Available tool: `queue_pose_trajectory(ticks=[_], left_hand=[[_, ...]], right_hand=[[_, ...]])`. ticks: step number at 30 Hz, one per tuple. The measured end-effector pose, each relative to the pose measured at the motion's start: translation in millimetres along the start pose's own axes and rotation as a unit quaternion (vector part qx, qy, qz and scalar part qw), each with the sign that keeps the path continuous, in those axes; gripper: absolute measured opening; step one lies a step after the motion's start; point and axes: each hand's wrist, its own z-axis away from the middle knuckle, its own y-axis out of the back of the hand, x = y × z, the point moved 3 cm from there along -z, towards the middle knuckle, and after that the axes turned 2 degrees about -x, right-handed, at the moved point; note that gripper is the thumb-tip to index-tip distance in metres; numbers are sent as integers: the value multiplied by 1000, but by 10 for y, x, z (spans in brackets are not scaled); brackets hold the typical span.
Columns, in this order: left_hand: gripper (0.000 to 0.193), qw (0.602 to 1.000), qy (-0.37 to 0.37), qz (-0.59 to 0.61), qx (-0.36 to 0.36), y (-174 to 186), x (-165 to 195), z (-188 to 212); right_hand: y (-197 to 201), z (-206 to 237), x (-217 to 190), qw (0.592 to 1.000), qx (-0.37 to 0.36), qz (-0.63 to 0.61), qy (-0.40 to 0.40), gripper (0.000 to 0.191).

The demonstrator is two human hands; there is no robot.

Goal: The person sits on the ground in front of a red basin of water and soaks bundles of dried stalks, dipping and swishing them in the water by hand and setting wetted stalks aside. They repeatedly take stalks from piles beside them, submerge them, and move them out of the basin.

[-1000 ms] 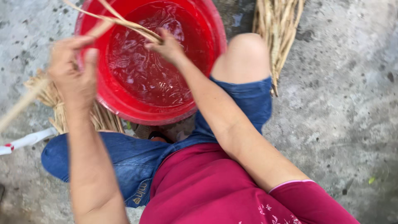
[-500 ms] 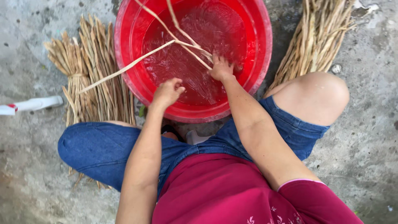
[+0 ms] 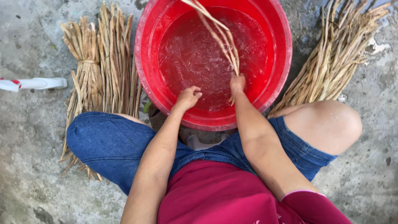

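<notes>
Open water across the red basin [image 3: 145,83]; slanting reed strands [image 3: 217,35] crossing its middle, 2 dry bundles [image 3: 101,70] flanking outside

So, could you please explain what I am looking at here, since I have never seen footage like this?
The picture comes from a camera on a person's head, looking down at their own arms and knees. There is no machine, only two bare hands. A red basin of water stands on the concrete floor. The right hand grips a few long dried stalks dipped in the water. The left hand is closed, at the water near the basin's near wall; whether it holds anything is unclear. Tied bundles of stalks lie left and right of the basin.
</notes>
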Motion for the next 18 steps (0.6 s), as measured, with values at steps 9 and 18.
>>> queue_pose_trajectory(ticks=[9,18], left_hand=[[53,885,-219,391,129,-15,237,-168],[43,884,30,457,90,6,354,-28]], right_hand=[[-704,541,-480,860,-375,-345,-3,28],[-613,766,-800,864,-389,-320,-17,27]])
